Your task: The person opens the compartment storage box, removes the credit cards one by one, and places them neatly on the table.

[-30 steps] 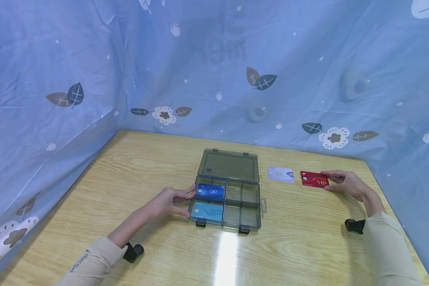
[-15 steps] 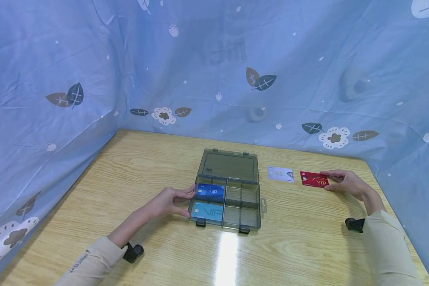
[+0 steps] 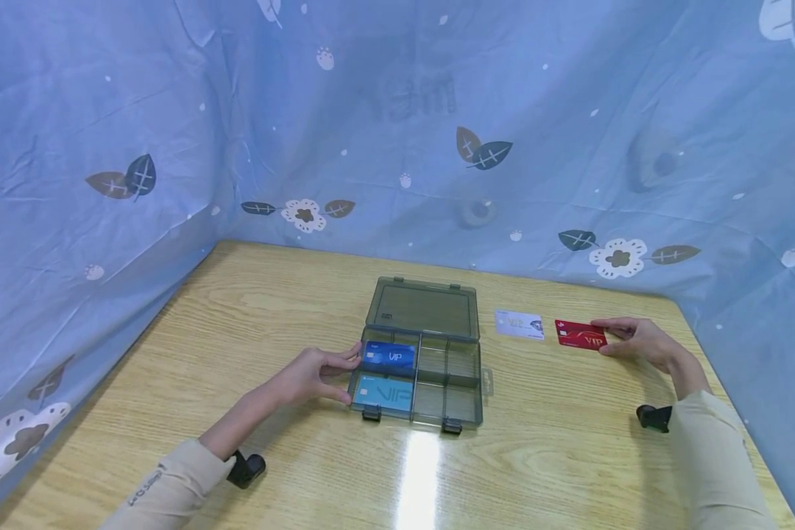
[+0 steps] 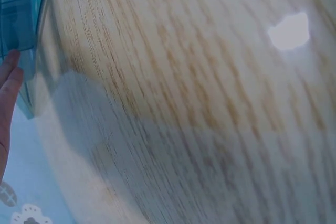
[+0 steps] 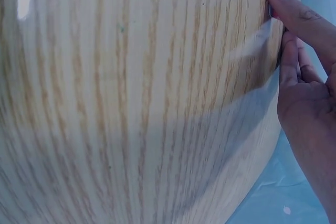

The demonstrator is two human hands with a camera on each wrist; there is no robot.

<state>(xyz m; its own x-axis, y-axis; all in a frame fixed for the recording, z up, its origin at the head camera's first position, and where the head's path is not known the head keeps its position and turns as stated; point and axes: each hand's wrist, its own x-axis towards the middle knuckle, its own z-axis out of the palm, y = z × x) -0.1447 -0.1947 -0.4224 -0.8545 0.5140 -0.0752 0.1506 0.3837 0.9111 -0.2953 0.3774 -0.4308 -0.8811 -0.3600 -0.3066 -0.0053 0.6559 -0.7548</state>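
The dark translucent compartment box [image 3: 430, 397] lies with its lid [image 3: 426, 308] folded back. A dark blue VIP card [image 3: 389, 355] sits in its rear left compartment, and a light teal VIP card [image 3: 383, 392] in the front left one. My left hand [image 3: 311, 377] rests its fairly straight fingertips and thumb against the box's left side; the fingers [image 4: 9, 80] also show at the box edge in the left wrist view. To the right, my right hand [image 3: 645, 344] grips the right end of a red VIP card [image 3: 578, 334] by its long edges, between thumb and fingers, at the table.
A white VIP card [image 3: 520, 324] lies on the wooden table [image 3: 291, 294] between the box and the red card. The box's right compartments hold nothing. A blue patterned cloth [image 3: 371, 132] stands behind and along the sides of the table.
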